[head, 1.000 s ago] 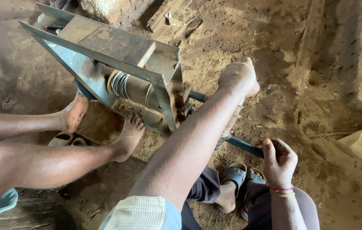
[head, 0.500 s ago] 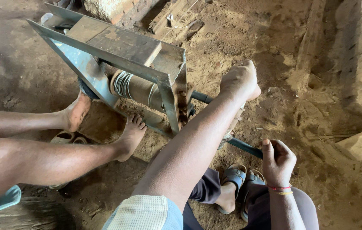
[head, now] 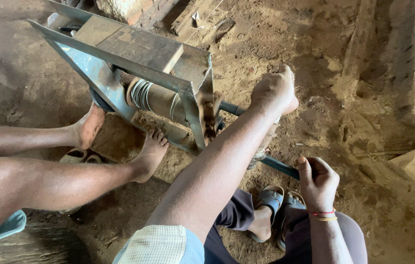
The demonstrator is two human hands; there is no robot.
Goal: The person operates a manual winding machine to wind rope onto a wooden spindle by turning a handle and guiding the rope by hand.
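Barely shifted, left hand (head: 276,90) stays fisted on the upright handle (head: 263,144); right hand (head: 319,183) stays clamped round the dark crank bar (head: 279,166).

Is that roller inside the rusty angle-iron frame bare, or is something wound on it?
Partly wound. The brown roller carries a band of pale coils near one end; the rest of its visible surface looks bare.

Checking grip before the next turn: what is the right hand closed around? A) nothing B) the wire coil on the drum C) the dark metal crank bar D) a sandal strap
C: the right hand is wrapped around the end of the dark metal crank bar.
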